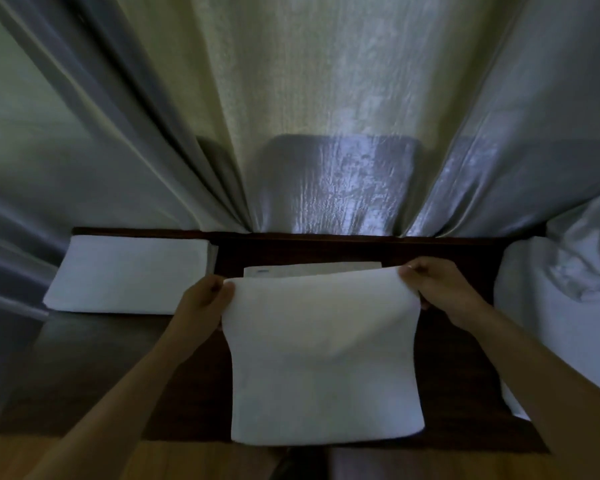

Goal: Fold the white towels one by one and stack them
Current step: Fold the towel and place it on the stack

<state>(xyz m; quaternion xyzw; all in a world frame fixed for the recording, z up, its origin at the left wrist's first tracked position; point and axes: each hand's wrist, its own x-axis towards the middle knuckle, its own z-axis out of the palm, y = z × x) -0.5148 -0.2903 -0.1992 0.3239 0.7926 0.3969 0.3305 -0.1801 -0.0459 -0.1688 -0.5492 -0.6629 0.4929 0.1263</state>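
Note:
A white towel [323, 358] lies across the middle of the dark wooden table [194, 375], with its near end at the table's front edge. My left hand [201, 299] pinches its far left corner and my right hand [433, 285] pinches its far right corner, both lifted slightly above the table. Just behind the raised edge a strip of the towel's far part [312, 270] with a small blue tag lies flat. A stack of folded white towels [129, 275] rests at the table's back left.
A heap of loose white towels [561, 299] lies at the right side of the table. Pale curtains [309, 116] hang right behind the table's back edge. Wooden floor [118, 459] shows below the front edge.

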